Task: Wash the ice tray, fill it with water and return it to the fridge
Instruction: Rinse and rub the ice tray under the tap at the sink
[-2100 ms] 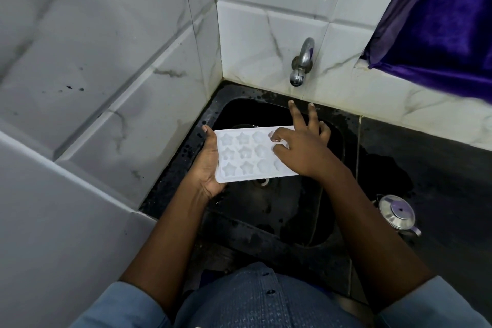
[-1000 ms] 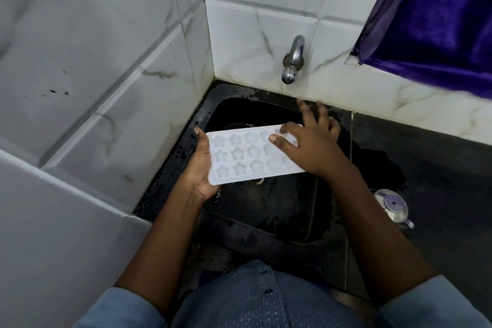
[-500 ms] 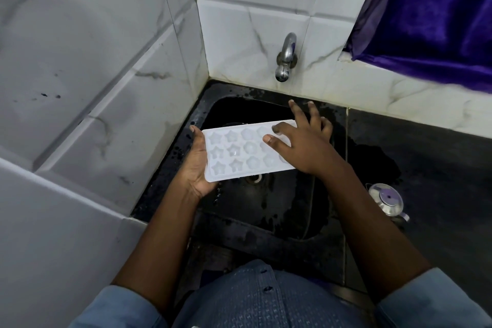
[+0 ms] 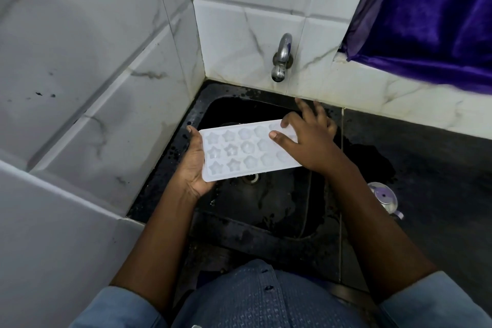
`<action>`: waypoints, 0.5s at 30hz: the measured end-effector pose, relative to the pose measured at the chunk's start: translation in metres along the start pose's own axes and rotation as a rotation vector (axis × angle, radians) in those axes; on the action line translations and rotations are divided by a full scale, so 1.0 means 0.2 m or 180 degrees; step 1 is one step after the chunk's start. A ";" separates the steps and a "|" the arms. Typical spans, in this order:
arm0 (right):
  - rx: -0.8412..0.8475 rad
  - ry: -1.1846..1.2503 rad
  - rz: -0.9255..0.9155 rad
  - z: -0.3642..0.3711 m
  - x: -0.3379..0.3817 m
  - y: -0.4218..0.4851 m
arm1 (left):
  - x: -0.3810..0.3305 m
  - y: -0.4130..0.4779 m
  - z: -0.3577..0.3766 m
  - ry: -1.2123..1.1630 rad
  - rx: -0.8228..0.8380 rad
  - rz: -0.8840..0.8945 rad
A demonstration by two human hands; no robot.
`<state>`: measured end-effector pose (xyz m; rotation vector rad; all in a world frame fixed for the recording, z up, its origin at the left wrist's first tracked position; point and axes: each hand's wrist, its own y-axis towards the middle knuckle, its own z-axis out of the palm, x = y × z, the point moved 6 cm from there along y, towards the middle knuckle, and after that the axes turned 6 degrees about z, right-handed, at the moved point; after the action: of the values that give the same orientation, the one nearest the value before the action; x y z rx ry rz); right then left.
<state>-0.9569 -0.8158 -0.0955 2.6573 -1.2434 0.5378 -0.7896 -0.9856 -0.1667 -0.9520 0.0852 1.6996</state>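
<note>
Two hands, left [image 4: 195, 165] gripping one ice tray [image 4: 247, 153], right [image 4: 306, 141] spread open on it, one tap [image 4: 282, 57].

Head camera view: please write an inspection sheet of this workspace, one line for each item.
Surface: black sink, wet, set in a dark counter; drain visible under the tray.
Job's things: white ice tray, star-shaped cells up, held above the sink; tap, no water running.
Clutter: small metal lid on the counter, right of the sink.
Grippers: left hand grips the tray's left end; right hand rests on its right end.
Cables: nothing seen.
Surroundings: white marble-look tiles, purple curtain.
</note>
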 end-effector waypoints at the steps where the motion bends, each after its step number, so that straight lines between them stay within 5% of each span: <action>1: -0.0031 -0.0034 0.0036 -0.01 -0.02 0.00 | 0.00 0.00 0.00 0.0015 -0.0026 0.0016; 15: 0.0112 -0.0277 0.0221 0.00 -0.08 -0.01 | -0.01 0.00 0.01 0.0120 0.0031 0.0024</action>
<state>-0.9656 -0.8031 -0.1011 2.7017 -1.3669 0.4623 -0.7910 -0.9864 -0.1651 -0.9778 0.1221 1.6868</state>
